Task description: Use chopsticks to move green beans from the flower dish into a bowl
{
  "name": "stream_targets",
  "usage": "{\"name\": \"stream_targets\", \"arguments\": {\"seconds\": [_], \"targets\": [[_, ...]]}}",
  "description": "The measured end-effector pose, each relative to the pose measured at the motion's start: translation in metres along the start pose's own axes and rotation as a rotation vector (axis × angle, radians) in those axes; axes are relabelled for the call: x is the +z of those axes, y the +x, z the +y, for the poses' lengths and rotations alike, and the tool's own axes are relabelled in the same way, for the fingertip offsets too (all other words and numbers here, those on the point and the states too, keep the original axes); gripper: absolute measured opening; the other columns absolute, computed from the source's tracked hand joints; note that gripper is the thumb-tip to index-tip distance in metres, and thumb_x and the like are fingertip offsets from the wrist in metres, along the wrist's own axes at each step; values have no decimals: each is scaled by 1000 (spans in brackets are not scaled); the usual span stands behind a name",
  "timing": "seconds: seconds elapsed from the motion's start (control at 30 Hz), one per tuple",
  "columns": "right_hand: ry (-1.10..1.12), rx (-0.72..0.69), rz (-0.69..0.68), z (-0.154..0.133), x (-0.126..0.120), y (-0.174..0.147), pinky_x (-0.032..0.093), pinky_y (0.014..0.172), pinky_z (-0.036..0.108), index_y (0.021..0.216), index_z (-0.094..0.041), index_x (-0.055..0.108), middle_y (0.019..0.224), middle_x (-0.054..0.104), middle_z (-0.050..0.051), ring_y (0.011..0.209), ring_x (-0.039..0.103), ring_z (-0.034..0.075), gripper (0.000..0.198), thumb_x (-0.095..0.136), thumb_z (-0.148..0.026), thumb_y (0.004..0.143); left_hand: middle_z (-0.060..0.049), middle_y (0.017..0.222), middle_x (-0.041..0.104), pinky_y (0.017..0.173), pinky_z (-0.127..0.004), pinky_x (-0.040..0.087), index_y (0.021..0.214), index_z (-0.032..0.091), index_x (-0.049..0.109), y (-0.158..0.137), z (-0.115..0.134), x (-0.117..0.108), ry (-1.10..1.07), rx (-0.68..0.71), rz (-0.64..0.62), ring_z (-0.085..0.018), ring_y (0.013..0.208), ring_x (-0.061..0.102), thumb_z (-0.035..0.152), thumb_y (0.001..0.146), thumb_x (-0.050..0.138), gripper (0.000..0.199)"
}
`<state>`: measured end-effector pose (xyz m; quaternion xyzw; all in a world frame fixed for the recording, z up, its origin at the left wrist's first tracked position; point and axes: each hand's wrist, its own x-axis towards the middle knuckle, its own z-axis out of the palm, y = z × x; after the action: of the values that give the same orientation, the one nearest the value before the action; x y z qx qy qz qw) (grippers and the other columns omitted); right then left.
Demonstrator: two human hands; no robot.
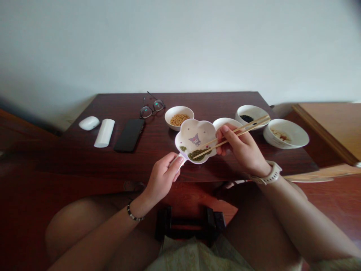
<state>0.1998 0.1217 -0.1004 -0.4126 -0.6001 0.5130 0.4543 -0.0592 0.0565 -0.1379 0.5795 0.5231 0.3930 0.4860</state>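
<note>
My left hand (165,173) grips the short handle of a white flower-shaped bowl (207,131) with a cartoon figure printed inside. The bowl is tilted toward me over the table's front part, and small green beans (197,153) have gathered at its near edge. Between the fingers of my right hand (245,148) is a pair of wooden chopsticks (234,134), whose tips reach into the green beans. Partly hidden behind my right hand stands a white bowl (225,121); what it contains cannot be seen.
On the dark table (158,150) stand a bowl of yellow beans (180,119), a bowl of dark beans (247,118) and a bowl with pale pieces (282,135). To the left lie glasses (152,109), a black phone (129,135), a white case (104,133) and a white mouse-shaped object (89,123).
</note>
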Motion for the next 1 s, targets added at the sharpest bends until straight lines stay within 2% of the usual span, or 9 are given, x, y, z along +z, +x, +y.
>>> {"name": "stream_targets", "arguments": {"seconds": [0.13, 0.37, 0.77, 1.0], "targets": [[-16, -1, -15, 0, 2, 0, 49, 54, 24, 90, -20, 60, 67, 67, 2, 58, 61, 12, 44, 56, -60, 108, 8, 57, 48, 52, -20, 31, 82, 18, 55, 0, 0, 0, 7, 0, 1, -4, 51, 41, 53, 108, 56, 44], [29, 18, 55, 9, 6, 1, 53, 58, 25, 91, -20, 62, 68, 68, 2, 62, 65, 13, 44, 57, -61, 107, 8, 57, 48, 52, -20, 31, 83, 18, 57, 0, -1, 0, 7, 0, 7, -4, 51, 41, 53, 108, 56, 43], [56, -4, 133, 0, -3, 2, 49, 53, 21, 88, -19, 62, 69, 64, 1, 60, 62, 11, 43, 60, -58, 107, 8, 58, 48, 52, -20, 31, 83, 18, 57, 0, -3, 0, -5, 2, 4, -4, 51, 41, 53, 108, 56, 43], [30, 66, 46, -3, -9, 1, 50, 53, 20, 91, -19, 62, 69, 64, 1, 59, 63, 11, 42, 60, -58, 106, 7, 57, 48, 52, -21, 31, 81, 18, 56, 0, -1, 0, 6, 1, 11, -4, 51, 42, 53, 108, 56, 44]]}}
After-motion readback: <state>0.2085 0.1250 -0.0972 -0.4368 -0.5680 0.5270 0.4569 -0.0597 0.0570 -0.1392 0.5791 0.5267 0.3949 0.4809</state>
